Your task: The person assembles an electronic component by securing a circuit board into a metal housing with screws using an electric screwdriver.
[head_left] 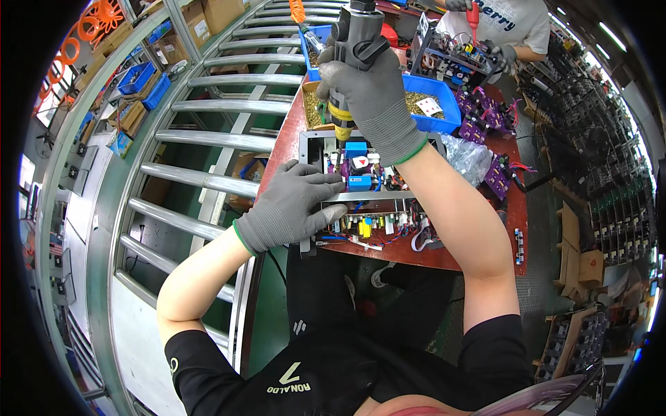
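Head view: from here I have the right hand wrapped round the driver, nose down over the case by the desk's near left corner. The left hand lies on the case's left end, thumb apart; I cannot tell whether it pinches. A shifting case or tilted driver could send the tip skidding into the blue parts. The desk is red, with purple boards along its right edge; metal rollers flank its left.
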`<act>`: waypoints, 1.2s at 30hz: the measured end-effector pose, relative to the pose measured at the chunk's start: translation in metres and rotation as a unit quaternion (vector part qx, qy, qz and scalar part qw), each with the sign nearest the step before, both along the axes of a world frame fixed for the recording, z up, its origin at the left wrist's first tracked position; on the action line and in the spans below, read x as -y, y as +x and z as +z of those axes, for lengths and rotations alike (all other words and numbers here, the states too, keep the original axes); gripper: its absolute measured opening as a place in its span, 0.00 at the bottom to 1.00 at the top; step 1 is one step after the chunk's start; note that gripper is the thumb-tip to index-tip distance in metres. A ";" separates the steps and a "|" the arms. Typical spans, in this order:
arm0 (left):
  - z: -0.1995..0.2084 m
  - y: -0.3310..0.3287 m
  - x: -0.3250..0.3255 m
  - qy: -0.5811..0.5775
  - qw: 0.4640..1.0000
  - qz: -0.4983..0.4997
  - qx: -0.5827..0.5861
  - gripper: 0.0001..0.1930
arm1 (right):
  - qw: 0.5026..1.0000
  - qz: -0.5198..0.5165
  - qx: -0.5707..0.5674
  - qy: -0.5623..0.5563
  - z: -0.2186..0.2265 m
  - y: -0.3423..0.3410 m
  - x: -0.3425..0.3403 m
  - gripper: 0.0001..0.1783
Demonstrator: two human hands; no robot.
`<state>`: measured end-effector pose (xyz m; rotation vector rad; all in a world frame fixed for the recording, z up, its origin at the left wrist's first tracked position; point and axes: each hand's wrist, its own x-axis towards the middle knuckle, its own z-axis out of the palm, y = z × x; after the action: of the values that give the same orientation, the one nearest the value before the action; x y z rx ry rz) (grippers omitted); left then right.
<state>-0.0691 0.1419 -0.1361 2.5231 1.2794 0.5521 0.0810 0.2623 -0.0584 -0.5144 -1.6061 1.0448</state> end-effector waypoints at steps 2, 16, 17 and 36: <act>0.002 -0.001 -0.001 -0.030 0.999 0.006 -0.014 0.27 | 1.000 0.011 -0.021 -0.004 0.000 -0.001 0.000 0.15; 0.000 -0.008 -0.012 -0.033 0.999 -0.024 -0.003 0.20 | 1.000 0.010 -0.018 0.002 -0.002 -0.001 -0.004 0.17; 0.001 -0.009 -0.013 -0.034 0.999 -0.024 -0.006 0.20 | 1.000 0.009 -0.016 0.000 -0.001 -0.001 -0.004 0.16; -0.010 -0.001 -0.006 0.011 0.999 0.005 0.052 0.14 | 0.999 0.004 -0.035 0.030 -0.005 0.000 -0.007 0.10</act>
<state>-0.0701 0.1482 -0.1458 2.4706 1.2548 0.6942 0.0813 0.2690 -0.0639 -0.4269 -1.5731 1.0075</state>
